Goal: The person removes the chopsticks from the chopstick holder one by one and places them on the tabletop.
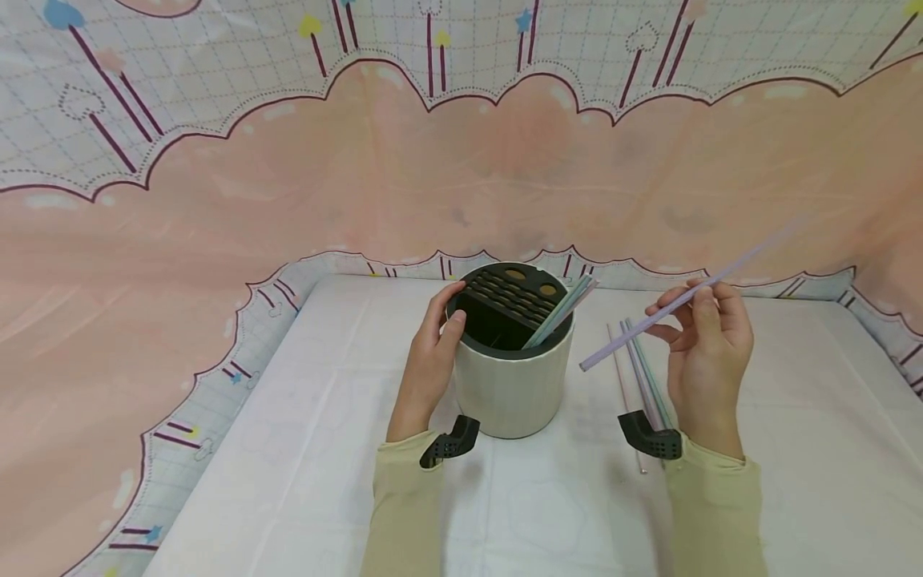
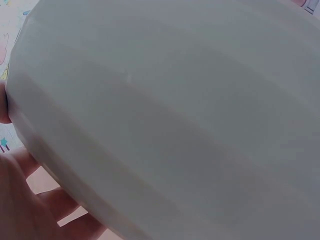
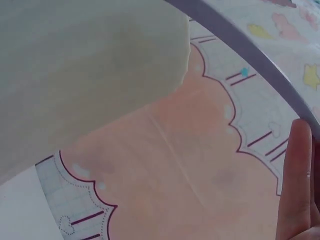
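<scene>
My left hand (image 1: 430, 353) grips the rim of a round white pen holder (image 1: 510, 401), thumb over the front edge. A black divided insert (image 1: 515, 296) fills its top. Several pale green and purple straws (image 1: 557, 314) lean inside toward the right. To the right of the holder, my right hand (image 1: 710, 353) pinches a long purple straw (image 1: 638, 328) between thumb and fingers, slanted with its lower end toward the holder. In the left wrist view, the holder's wall (image 2: 175, 110) covers most of the picture. The purple straw (image 3: 270, 75) crosses the right wrist view's upper right.
Several loose straws (image 1: 638, 369), pink, purple and green, lie on the white table (image 1: 324, 449) below and left of my right hand. A patterned pink and white cloth (image 1: 288, 200) hangs behind the table. Black wrist cameras (image 1: 450, 441) sit at both cuffs.
</scene>
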A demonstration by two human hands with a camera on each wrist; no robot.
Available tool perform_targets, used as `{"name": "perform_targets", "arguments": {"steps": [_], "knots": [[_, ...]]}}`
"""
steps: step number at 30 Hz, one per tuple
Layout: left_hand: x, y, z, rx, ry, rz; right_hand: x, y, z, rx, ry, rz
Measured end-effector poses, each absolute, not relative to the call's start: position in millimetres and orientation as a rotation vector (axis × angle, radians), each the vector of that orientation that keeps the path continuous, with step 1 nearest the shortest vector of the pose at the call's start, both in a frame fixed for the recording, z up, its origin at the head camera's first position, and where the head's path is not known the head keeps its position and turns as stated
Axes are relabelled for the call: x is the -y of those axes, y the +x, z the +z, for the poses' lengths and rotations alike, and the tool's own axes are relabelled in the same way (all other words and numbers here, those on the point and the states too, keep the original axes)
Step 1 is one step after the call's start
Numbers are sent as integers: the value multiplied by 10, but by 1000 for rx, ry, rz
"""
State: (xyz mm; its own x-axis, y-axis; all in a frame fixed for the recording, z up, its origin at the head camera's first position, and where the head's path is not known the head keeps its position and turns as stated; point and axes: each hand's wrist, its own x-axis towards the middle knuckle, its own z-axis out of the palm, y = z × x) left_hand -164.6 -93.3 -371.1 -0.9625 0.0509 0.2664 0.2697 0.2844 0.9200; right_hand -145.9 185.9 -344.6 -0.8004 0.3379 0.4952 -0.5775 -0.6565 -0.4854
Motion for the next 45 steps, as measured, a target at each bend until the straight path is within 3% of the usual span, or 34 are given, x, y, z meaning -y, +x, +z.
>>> {"name": "perform_targets", "arguments": {"steps": [10,21,45], "knots": [[934,-1621,-3686,2355,-312,-1748,-1898,-1428,-3490,1747,312,2139],[941,-1598,-3694,2386,-268,-1746,-1859,-1588,-3742,2577,100,1539],[932,-1610,-3662,2390,-262,-1750,-1878,-1770,-4061,3072,34,1331]]}}
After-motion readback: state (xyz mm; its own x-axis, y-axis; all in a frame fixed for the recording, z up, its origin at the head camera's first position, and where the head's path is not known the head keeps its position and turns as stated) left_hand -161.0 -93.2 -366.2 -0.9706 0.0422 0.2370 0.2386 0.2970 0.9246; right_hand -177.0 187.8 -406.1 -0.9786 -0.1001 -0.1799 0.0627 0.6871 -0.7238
